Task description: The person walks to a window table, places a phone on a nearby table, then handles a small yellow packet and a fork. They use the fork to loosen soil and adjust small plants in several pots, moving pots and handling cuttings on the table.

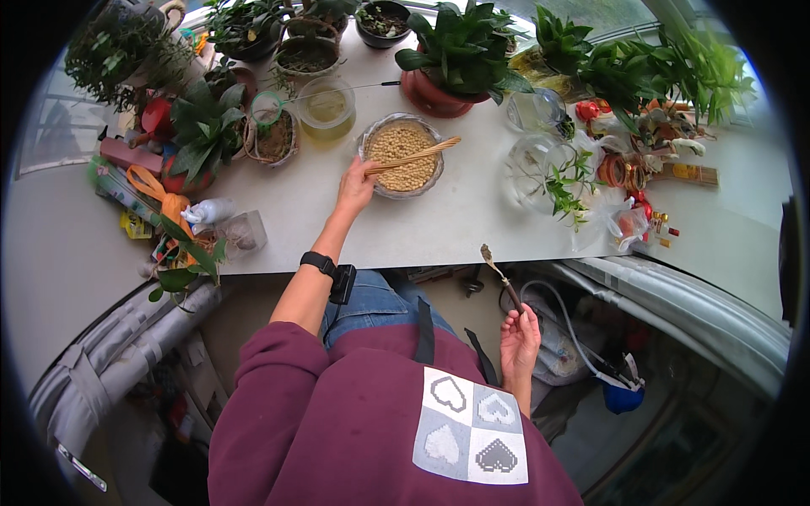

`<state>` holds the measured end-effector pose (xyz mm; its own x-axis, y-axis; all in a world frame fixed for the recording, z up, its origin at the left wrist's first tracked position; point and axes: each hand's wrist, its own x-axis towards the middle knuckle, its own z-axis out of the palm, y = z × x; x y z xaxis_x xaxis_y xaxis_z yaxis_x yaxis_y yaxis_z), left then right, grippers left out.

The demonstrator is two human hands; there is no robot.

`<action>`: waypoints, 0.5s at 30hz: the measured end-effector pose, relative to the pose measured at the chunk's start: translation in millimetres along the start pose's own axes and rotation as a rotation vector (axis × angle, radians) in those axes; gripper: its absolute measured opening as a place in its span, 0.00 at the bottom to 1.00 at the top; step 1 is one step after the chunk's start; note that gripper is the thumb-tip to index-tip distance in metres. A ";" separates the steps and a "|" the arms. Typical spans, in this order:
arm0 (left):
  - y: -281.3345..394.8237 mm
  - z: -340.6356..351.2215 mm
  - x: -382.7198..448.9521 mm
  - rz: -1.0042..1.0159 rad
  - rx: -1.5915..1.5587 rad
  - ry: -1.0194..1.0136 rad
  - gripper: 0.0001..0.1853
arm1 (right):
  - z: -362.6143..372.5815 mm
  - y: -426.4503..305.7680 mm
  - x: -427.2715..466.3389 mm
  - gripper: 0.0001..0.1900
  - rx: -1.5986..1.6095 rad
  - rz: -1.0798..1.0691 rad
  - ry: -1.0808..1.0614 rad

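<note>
My left hand (355, 186) grips the near-left end of a woven wicker handle (421, 153). The handle slants across a round basket (411, 194) whose rim looks lined with clear plastic. Small tan beans or pellets (400, 138) fill the basket. In my right hand (521, 341), off the table's front edge, is a small spoon-like tool (511, 294) with a dark handle. Dark soil or residue clings to its pale tip, which points up toward the tabletop. Left of the basket stands a clear plastic tub (329, 117) of yellowish liquid, with a green-rimmed hand net (266, 108) beside it.
Potted plants line the window side, including one in a red pot (436, 95). Glass bowls (528, 174) with water plants stand at right, near plastic bags (610, 221). A white spray bottle (212, 210) lies at left. Silver-grey curtains (683, 310) hang below the tabletop (405, 231).
</note>
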<state>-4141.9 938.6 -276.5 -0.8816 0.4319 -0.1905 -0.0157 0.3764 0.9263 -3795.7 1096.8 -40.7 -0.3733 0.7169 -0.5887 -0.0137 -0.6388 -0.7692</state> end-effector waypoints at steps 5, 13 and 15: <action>6.3 -4.1 -0.4 0.056 -0.003 -0.018 0.09 | 0.6 0.1 7.4 0.13 -0.020 0.015 -0.045; 26.1 30.1 15.8 -0.009 0.034 -0.158 0.08 | 4.8 -0.9 2.0 0.13 -0.066 -0.002 -0.068; 29.6 42.6 21.0 0.044 0.017 -0.136 0.10 | 2.5 -1.9 0.6 0.13 -0.080 -0.011 -0.055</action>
<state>-4140.8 993.7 -266.9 -0.8091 0.5550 -0.1932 0.0307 0.3683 0.9292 -3798.2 1097.7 -38.9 -0.4235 0.7059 -0.5677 0.0551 -0.6054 -0.7940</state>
